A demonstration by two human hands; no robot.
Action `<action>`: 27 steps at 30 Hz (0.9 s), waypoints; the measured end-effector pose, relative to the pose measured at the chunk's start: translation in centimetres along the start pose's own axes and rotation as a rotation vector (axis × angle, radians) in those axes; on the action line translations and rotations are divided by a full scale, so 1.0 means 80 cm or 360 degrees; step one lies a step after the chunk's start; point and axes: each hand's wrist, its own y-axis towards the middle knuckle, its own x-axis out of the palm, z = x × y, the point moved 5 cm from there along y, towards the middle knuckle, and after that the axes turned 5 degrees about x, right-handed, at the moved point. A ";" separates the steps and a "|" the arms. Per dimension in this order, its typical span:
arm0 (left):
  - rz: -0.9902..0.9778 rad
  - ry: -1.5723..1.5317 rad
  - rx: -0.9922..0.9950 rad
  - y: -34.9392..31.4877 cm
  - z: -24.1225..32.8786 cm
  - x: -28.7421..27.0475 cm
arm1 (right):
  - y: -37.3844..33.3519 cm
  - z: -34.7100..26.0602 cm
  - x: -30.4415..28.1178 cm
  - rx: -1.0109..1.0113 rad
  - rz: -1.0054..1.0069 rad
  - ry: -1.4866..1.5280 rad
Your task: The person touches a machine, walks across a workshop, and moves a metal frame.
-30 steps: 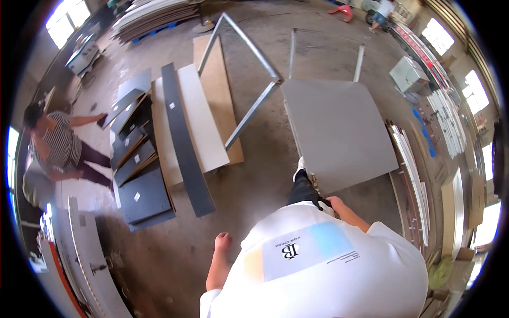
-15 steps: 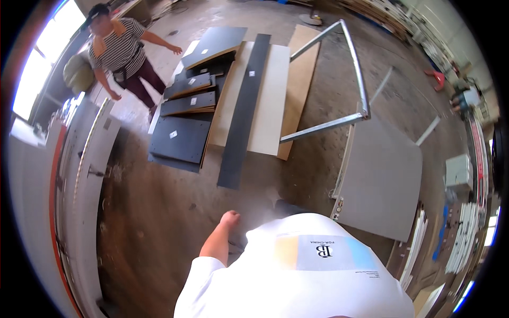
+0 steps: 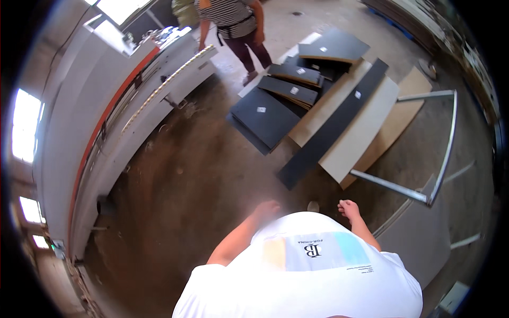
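My left hand (image 3: 268, 208) hangs in front of my white shirt, smeared by motion, so its fingers cannot be made out. On the other side my right hand (image 3: 348, 208) has its fingers curled in, and I see nothing in them. Both hands are apart from the boards ahead. Nearest to them is the end of a long dark grey panel (image 3: 339, 119), which lies over a white board (image 3: 366, 127). To its left rest several shorter dark panels, among them a wide one (image 3: 273, 122) with a small white label.
A metal tube frame (image 3: 389, 185) juts out at right, beside a tan board (image 3: 405, 114) and a grey sheet (image 3: 419, 238). Along the left runs a long pale machine (image 3: 85, 85) with an orange-red strip. Another person (image 3: 237, 26) in a striped top stands beyond the panels.
My view has swung left, so panels and frame sit farther right and more of the machine shows. My right hand has come into sight. The other person's arms are now lower.
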 end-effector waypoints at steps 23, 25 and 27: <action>0.0353 -0.0663 -0.1005 -0.205 -0.525 -0.269 | 0.062 -0.437 0.610 -0.0552 -0.0679 -0.0736; 0.0618 -0.1074 -0.1067 -0.185 -0.539 -0.310 | 0.075 -0.484 0.632 -0.0682 -0.0635 -0.0778; 0.0992 -0.1591 -0.1164 -0.160 -0.545 -0.349 | 0.107 -0.504 0.641 -0.0601 -0.0536 -0.0789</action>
